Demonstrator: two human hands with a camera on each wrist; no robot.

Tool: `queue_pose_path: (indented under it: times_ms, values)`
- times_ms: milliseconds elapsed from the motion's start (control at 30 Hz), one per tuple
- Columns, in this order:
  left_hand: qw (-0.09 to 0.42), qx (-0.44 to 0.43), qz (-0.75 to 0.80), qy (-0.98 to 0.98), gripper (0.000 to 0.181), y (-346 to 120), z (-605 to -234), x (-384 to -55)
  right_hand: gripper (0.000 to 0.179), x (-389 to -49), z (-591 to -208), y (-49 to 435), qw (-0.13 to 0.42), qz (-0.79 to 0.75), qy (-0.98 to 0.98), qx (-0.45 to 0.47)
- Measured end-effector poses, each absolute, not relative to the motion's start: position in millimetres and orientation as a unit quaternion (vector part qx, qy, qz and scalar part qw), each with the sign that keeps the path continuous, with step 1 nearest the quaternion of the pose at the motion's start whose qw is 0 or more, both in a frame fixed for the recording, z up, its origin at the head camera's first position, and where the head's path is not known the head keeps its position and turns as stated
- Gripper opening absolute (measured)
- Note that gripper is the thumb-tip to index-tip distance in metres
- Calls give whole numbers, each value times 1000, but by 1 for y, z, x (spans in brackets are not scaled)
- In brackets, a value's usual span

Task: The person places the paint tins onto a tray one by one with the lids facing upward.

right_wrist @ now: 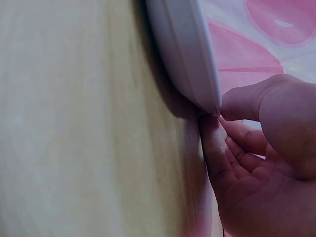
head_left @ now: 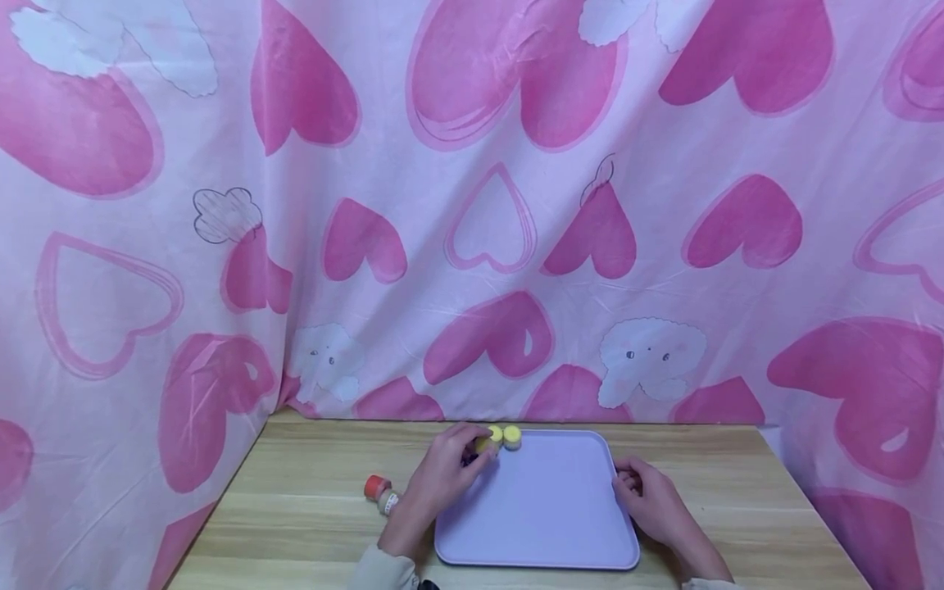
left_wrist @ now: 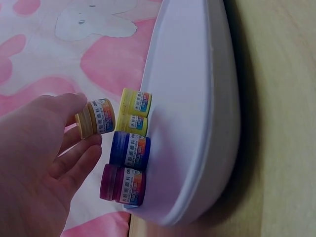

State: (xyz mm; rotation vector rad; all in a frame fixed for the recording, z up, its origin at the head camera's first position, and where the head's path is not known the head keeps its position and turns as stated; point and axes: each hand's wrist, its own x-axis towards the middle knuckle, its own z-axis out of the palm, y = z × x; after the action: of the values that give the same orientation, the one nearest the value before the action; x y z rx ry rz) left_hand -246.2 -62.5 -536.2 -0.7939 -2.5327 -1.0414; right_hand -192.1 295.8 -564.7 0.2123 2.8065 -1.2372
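Observation:
A lavender tray lies on the table, with a row of small paint jars standing along its far left side. My left hand pinches an ochre-yellow paint jar between thumb and fingers, raised beside that row. In the left wrist view the row holds two yellow jars, a blue jar and a magenta jar, their labels showing. On the tray's other side, my right hand grips the rim, thumb above and fingertips beneath the edge.
Left of the tray, near my left forearm, a red-capped jar and another small labelled jar stand on the wooden table. A pink heart-patterned cloth hangs behind the table and along its sides.

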Motion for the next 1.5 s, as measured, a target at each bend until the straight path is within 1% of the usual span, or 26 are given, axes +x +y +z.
queue_pose_path:
  times_ms: [233,533,767,1000,1200,1367,1500]
  values:
    - [150,-266,-341,-889,28,-59,-537,-249,31,-193,-564,295,31,-406,911,67]
    - [133,-273,-329,-894,27,-56,-540,-253,31,-193,-562,294,31,-404,912,64]
    - [148,-293,-300,-896,22,-51,-542,-255,30,-192,-560,295,20,-407,912,55]
    - [166,-308,-276,-895,23,-48,-543,-254,28,-192,-560,295,21,-407,911,55]
    - [172,-293,-265,-902,23,-45,-544,-252,29,-192,-561,296,25,-407,911,57]
    - [187,-273,-258,-908,17,-41,-546,-251,30,-192,-562,296,31,-406,911,61]
    - [193,-275,-255,-907,14,-40,-547,-249,29,-192,-563,296,31,-405,912,60]
